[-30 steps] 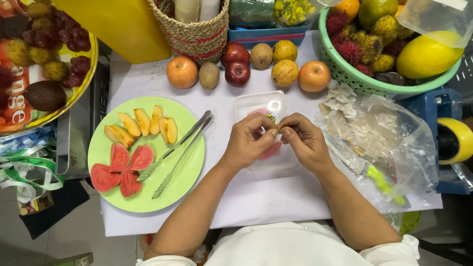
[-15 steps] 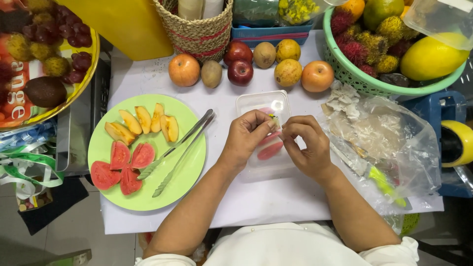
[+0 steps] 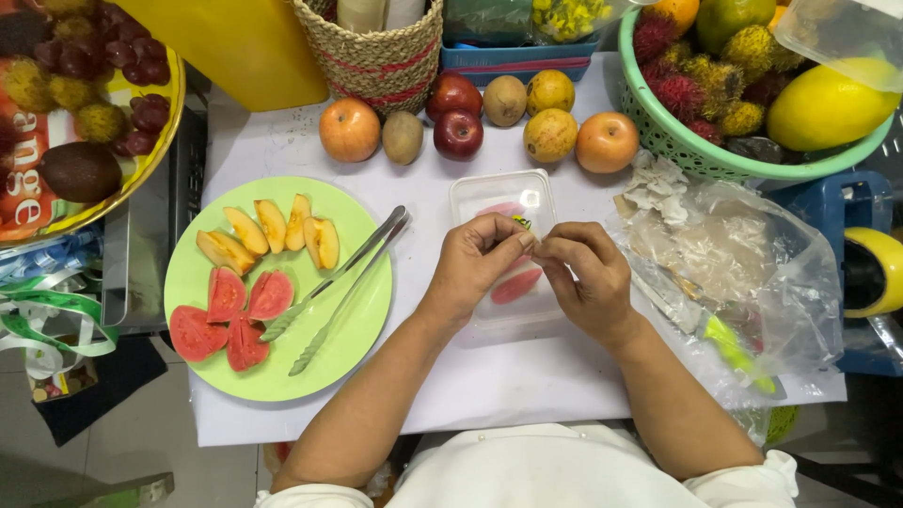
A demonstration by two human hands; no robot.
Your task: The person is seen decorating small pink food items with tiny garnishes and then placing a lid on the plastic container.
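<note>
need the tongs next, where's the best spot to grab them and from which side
Probably grip the tongs at the joined end near the plate's upper right rim, coming from the right. They lie diagonally across the green plate, that end nearest the left hand, the tips low by the red slices.

My left hand [image 3: 475,263] and right hand [image 3: 583,277] are both bare, no gloves, no rings or watch that I can see. My forearms are uncovered all the way back from the clear plastic tray [image 3: 503,202] toward my body. I wear a white top with short sleeves; their rolled cuffs show nearest me, farthest from that tray, one at each elbow, and the white cloth spans my chest between them
</note>
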